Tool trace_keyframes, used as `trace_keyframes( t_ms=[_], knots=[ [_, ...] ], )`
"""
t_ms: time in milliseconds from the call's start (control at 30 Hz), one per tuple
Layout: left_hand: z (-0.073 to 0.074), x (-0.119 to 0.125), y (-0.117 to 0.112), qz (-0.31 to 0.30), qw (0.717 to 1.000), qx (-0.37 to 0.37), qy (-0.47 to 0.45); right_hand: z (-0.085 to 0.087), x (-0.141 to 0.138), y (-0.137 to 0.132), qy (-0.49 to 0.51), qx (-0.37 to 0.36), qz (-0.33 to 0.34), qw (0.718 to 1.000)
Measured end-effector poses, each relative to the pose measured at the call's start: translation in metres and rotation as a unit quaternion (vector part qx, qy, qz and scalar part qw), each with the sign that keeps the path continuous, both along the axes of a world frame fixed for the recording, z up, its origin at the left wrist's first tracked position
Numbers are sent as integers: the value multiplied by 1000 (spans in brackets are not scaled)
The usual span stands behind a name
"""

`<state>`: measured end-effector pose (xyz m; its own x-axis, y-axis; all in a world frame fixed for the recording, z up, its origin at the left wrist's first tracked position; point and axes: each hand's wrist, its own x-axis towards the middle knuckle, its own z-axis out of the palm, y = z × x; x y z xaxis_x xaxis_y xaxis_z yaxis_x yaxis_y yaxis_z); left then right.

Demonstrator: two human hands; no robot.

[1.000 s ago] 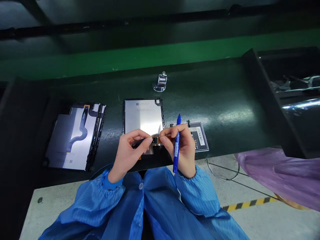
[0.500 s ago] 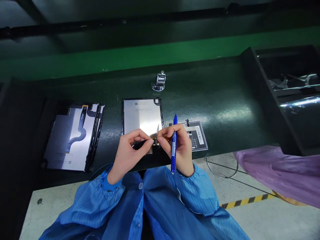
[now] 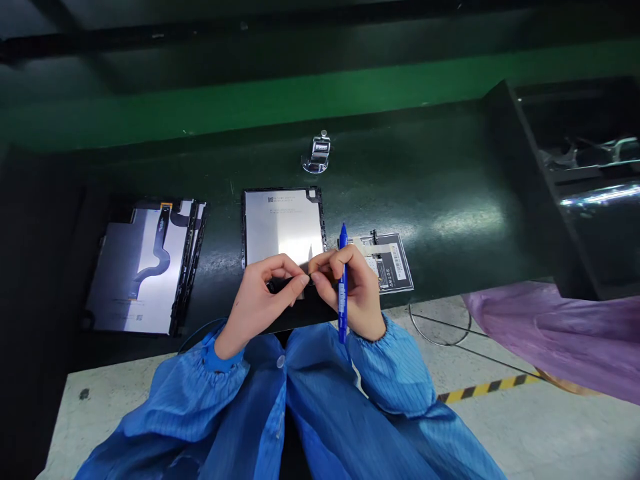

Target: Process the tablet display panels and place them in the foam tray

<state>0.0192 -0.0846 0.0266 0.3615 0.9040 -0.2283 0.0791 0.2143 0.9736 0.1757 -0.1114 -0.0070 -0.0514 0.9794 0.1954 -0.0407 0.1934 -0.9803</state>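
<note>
Silvery display panel (image 3: 283, 225) lay flat on the dark bench (image 3: 450, 193). Both hands pinched what looked like its thin flex cable at the near edge; the right hand (image 3: 350, 290) also gripped a blue marker (image 3: 343, 287), the left hand (image 3: 260, 293) nothing else. Flimsy, crease-prone: best held by its edges.

A dark green worktop (image 3: 450, 180) with a shiny surface fills the middle, and lamp light makes pale spots on it. Behind it runs a bright green strip (image 3: 320, 100), and above this a dark beam (image 3: 250, 33). At the right stands a black tray (image 3: 575, 200). Below is a grey concrete floor (image 3: 525, 427) with a yellow-black stripe (image 3: 490, 390). A purple cloth (image 3: 560, 333) lies there.
</note>
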Motion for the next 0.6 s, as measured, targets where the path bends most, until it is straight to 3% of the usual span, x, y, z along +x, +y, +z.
trace_keyframes(
  t_ms=[100,167,233,333,400,467,533,600],
  knots=[
    [-1,-5,0,-22,999,29,4,0,0,2,-37,15,-15,999],
    [2,-16,-1,-1,996,79,40,2,10,2,-85,32,-29,995],
    [6,-35,-4,56,983,136,110,6,26,0,-156,69,-75,982],
    [11,-68,-11,164,950,176,201,9,43,-11,-255,168,-176,936],
    [9,-82,-15,225,934,176,215,4,36,-20,-310,251,-126,908],
    [4,-88,-17,261,928,175,202,-4,13,-26,-380,297,13,876],
    [-1,-86,-17,260,933,167,184,-17,-15,-29,-461,274,117,836],
    [-5,-82,-16,245,942,156,169,-30,-37,-31,-520,249,150,803]
  ],
)
